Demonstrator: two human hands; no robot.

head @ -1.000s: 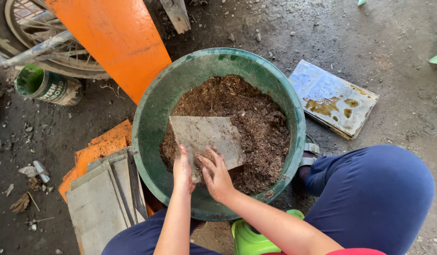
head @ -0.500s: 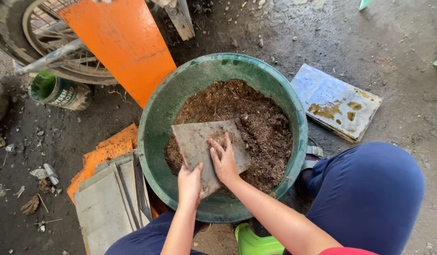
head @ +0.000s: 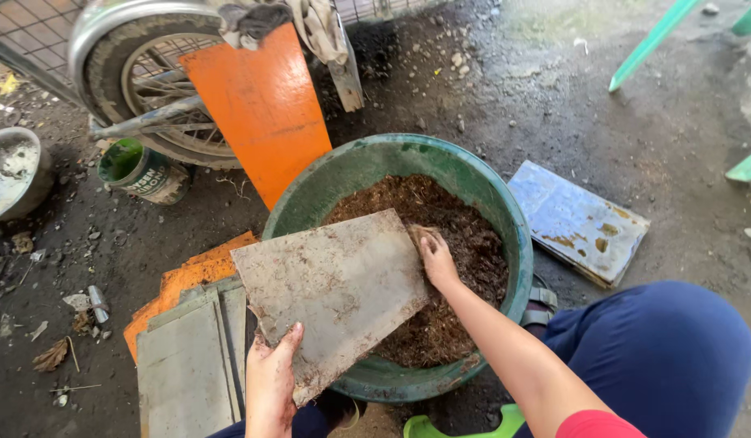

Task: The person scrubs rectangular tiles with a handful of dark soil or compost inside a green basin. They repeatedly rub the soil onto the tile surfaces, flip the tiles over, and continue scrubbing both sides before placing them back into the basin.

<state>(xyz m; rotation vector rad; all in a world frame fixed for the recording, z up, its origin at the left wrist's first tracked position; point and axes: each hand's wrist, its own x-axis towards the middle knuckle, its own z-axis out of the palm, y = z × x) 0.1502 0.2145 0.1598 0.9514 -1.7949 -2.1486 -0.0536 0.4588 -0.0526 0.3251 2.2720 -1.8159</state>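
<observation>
Head view, looking down. The left hand (head: 271, 381) grips the near corner of a flat grey panel (head: 335, 292), thumb on its soiled top face, and holds the sheet tilted over the 9 o'clock side of a round green basin (head: 505, 219); the panel hides that part of the rim and some of the contents. The right hand (head: 436, 258) rests palm down at the panel's far right corner, fingers curled around its edge and touching the brown, crumbly soil mix (head: 464, 235) that fills the basin; whether it clamps the edge or merely presses on it cannot be told. At 8 o'clock from the basin, a stack of similar grey panels (head: 189, 365) lies on a flat orange sheet (head: 189, 272), just beside the held panel. At 11 o'clock an orange board (head: 262, 105) leans upright against a spoked wheel (head: 140, 73), its lower corner near the basin rim. A green can (head: 140, 170) stands below the wheel at 10 o'clock, and a metal bowl (head: 14, 170) sits at the left edge. At 3 o'clock a blue-grey rusty slab (head: 578, 223) lies on the dirt ground (head: 554, 97), near the basin but apart from it. The person's knee in blue trousers (head: 667, 357) occupies the 5 o'clock corner.
</observation>
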